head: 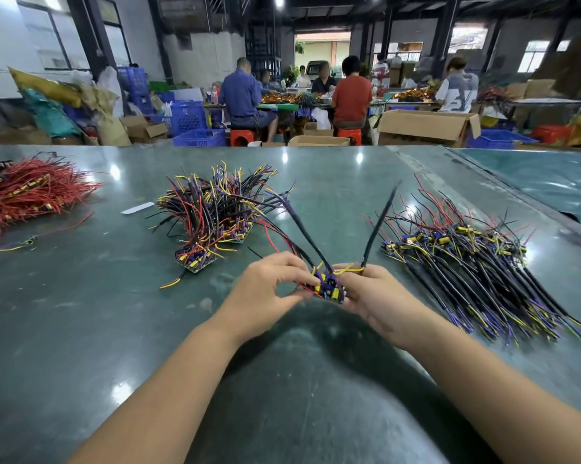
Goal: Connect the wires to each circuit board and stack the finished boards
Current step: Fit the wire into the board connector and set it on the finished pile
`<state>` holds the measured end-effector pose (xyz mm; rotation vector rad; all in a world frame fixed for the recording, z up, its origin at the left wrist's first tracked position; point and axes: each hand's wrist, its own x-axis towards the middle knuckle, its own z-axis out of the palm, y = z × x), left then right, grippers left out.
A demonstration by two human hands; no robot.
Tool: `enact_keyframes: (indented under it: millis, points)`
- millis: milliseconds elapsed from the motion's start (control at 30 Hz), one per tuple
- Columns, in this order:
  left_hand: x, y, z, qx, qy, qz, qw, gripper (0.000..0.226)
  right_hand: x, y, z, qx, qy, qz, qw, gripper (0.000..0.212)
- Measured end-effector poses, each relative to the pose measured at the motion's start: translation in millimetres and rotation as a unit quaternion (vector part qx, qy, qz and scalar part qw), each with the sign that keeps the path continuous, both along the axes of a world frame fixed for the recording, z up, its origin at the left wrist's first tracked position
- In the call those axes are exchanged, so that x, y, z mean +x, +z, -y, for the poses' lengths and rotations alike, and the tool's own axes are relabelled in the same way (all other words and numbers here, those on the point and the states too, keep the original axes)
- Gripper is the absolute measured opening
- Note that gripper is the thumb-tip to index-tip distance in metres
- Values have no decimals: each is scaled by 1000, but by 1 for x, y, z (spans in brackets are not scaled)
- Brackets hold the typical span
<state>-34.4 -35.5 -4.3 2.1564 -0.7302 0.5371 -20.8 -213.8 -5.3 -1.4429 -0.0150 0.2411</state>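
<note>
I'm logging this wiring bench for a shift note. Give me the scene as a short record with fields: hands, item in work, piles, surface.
left hand: left hand pinches the wires at the board's left edge
right hand: right hand grips the board's right side
item in work: small circuit board with yellow, purple and black wires, held just above the table
pile left of hands: stacked wired boards, wires pointing up
pile right of hands: loose wired boards lying flat
far left: heap of red wires
surface: glossy green table
</note>
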Motion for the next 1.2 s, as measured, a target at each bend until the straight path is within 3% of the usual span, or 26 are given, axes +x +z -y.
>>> enact_keyframes:
  millis: [233,367,433,500,600,733,867,967,1200]
  points:
    - [1,0,2,8,70,42,997,22,1,0,3,96,-29,48,994,15]
    - [0,1,1,-35,102,32,994,8,2,3,3,108,-84,68,988,13]
    - [1,0,-1,-65,88,2,994,8,2,6,4,99,-102,74,987,13]
    - [2,-1,-1,-79,50,-92,991,11,1,8,5,100,-105,77,986,13]
    - [0,-3,11,-115,-11,-253,961,16,-2,8,5,85,-73,89,990,11]
    - [0,-2,18,-264,-17,-326,908,21,-5,8,4,60,-43,129,989,11]
    - [0,-2,17,-302,-14,-352,886,13,-4,9,6,41,-20,140,989,13]
    - [-1,-3,18,-372,-63,-366,851,10,-5,8,4,46,-3,123,991,13]
    - [2,-9,17,-399,-74,-354,843,16,-5,7,4,36,20,49,998,17]
